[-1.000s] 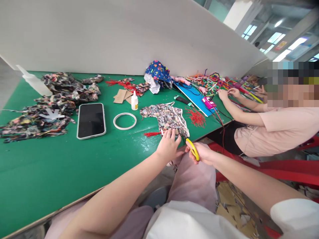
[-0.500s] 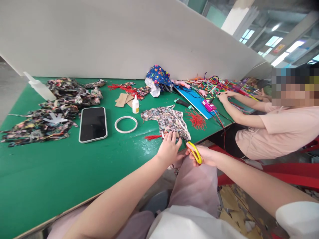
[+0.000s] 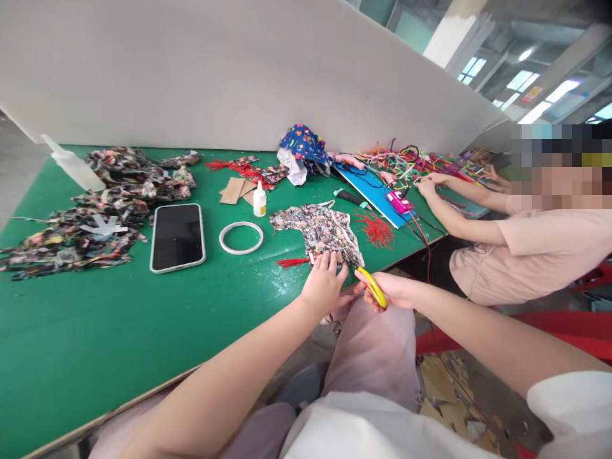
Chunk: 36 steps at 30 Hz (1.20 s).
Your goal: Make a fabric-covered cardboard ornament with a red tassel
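Note:
A black floral fabric piece [image 3: 325, 228] lies at the table's near edge, with a white edge along its right side. My left hand [image 3: 324, 280] presses its fingers on the fabric's near end and holds it there. A small brown card piece shows by these fingertips, and a red tassel [image 3: 292, 262] sticks out to their left. My right hand [image 3: 389, 290] is closed around yellow-handled scissors [image 3: 371, 287]. Their dark blades reach the fabric's near right corner; how far they cut into it is hard to see. Red threads [image 3: 377, 229] lie to the right.
Around the green table [image 3: 109, 338] are a phone [image 3: 176, 239], a tape roll [image 3: 241, 251], a small glue bottle [image 3: 259, 201], brown cards [image 3: 233, 190], floral fabric strips [image 3: 119, 204] and a utility knife [image 3: 351, 198]. A co-worker [image 3: 540, 255] handles colourful cords at the right.
The scissors' yellow handles look closer together now, and my right hand has turned slightly. My left hand and the fabric stay in place. The whole view has shifted a little.

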Motion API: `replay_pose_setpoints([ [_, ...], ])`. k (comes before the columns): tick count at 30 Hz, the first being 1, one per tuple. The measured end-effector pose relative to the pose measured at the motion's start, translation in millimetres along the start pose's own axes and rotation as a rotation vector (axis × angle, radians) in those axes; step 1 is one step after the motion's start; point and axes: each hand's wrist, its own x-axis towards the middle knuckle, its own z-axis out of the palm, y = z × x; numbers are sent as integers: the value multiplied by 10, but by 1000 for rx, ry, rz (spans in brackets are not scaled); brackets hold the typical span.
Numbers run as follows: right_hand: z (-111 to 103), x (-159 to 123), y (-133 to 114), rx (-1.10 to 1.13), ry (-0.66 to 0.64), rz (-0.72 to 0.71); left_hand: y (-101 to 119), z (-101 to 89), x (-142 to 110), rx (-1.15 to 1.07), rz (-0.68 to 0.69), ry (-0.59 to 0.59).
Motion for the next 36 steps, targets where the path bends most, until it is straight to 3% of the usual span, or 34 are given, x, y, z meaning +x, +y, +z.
replay_pose_setpoints([
  [21,-100,19,21,-76,34,-56,3,27,2,-5,1,7],
  [28,-85,36,5,-27,12,19,-2,40,2,-2,-7,3],
  [36,-105,32,-26,-65,-30,13,-6,35,-2,2,2,8],
])
